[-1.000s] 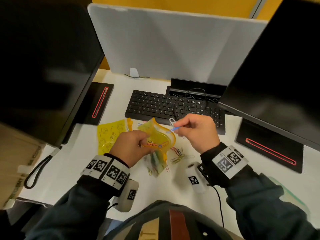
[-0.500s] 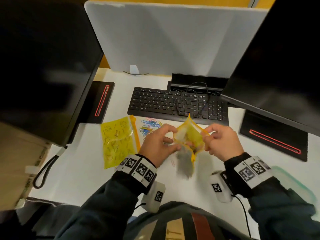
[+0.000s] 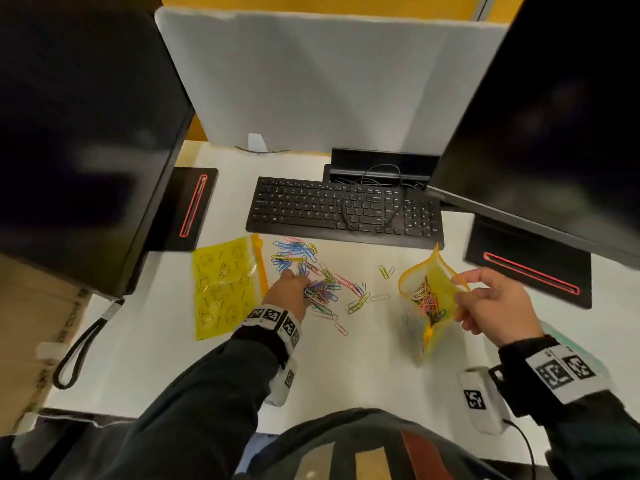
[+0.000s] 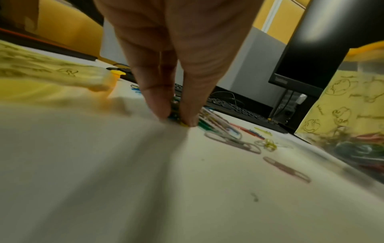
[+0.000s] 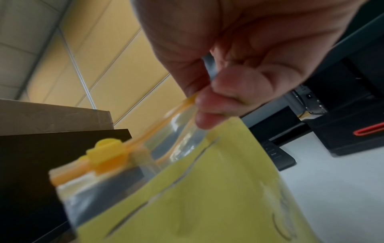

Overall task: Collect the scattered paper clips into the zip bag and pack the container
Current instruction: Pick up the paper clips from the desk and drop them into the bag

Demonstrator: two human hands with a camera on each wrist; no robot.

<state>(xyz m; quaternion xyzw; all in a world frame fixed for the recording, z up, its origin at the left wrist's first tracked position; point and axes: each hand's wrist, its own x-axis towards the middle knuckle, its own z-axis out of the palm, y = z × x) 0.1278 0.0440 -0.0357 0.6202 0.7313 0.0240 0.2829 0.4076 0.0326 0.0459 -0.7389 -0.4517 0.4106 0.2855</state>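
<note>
A heap of coloured paper clips (image 3: 313, 273) lies scattered on the white desk below the keyboard. My left hand (image 3: 289, 291) reaches into the heap and pinches a few paper clips (image 4: 175, 113) between thumb and fingertips. My right hand (image 3: 485, 299) holds up a yellow zip bag (image 3: 427, 296) by its orange rim, pinched between thumb and finger (image 5: 209, 105). The bag's mouth gapes open and several clips lie inside. Its yellow slider (image 5: 108, 153) sits at one end of the zip.
A second yellow zip bag (image 3: 225, 285) lies flat left of the heap. A black keyboard (image 3: 343, 211) with a cable across it sits behind. Two dark monitors (image 3: 79, 133) flank the desk on black stands (image 3: 526, 271). A clear green-tinted container edge (image 3: 554, 332) shows at right.
My left hand let go of the bag and went left down into the clip heap. My right hand carried the open bag to the right, now holding it alone.
</note>
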